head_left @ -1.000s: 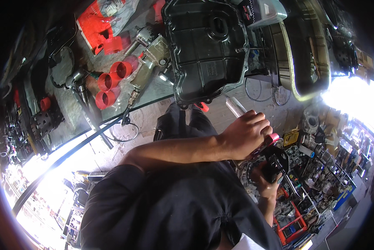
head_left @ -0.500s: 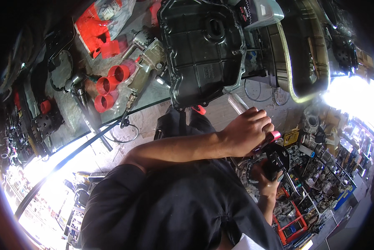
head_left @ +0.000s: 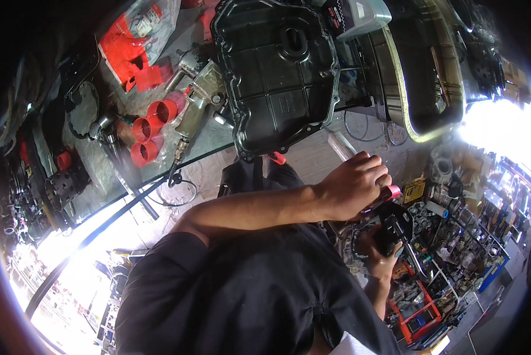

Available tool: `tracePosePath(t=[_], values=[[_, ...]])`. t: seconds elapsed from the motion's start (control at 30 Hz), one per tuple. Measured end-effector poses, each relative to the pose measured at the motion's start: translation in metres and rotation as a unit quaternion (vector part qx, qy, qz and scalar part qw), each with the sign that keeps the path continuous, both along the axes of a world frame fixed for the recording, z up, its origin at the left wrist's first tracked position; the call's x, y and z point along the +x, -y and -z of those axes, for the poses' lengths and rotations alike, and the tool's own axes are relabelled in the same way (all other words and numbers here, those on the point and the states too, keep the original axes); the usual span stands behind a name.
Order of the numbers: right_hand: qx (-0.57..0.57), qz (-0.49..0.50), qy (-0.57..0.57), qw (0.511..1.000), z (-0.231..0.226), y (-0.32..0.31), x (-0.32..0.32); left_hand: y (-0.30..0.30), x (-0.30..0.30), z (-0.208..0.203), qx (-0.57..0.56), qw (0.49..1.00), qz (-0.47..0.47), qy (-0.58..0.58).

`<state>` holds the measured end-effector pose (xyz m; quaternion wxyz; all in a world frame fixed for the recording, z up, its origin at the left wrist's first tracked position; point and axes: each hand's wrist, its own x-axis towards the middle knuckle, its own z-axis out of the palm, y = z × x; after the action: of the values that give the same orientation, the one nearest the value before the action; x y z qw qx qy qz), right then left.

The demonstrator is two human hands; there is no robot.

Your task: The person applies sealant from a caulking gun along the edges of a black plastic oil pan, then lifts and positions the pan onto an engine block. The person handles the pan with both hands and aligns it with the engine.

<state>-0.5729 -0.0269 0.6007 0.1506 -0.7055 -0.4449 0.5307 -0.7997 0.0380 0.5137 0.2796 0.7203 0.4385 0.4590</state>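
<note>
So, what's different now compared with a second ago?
The view shifted: the black pan and red rings slid slightly left in the picture. The left hand, gripping a silver bar, edged slightly right and up. Nothing was visibly taken or released; the right hand stays at the black part.

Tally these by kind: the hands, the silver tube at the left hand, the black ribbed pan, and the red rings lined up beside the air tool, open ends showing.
Hands: 2
Silver tube: 1
Black ribbed pan: 1
Red rings: 3
Total: 7
</note>
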Motion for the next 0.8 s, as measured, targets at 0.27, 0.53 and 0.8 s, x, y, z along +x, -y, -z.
tracePosePath(t=[0.27, 0.53, 0.8], values=[[-0.018, 0.033, -0.005, 0.999, 0.001, -0.006, -0.001, -0.012, 0.0, 0.0, 0.004, 1.0, 0.008, 0.015], [-0.015, 0.056, -0.021, 0.998, 0.001, -0.012, -0.001, -0.024, 0.001, 0.003, 0.018, 1.0, -0.004, 0.009], [-0.031, 0.09, -0.05, 0.994, 0.014, -0.018, 0.007, -0.035, -0.002, 0.006, 0.012, 1.0, 0.015, -0.01]])
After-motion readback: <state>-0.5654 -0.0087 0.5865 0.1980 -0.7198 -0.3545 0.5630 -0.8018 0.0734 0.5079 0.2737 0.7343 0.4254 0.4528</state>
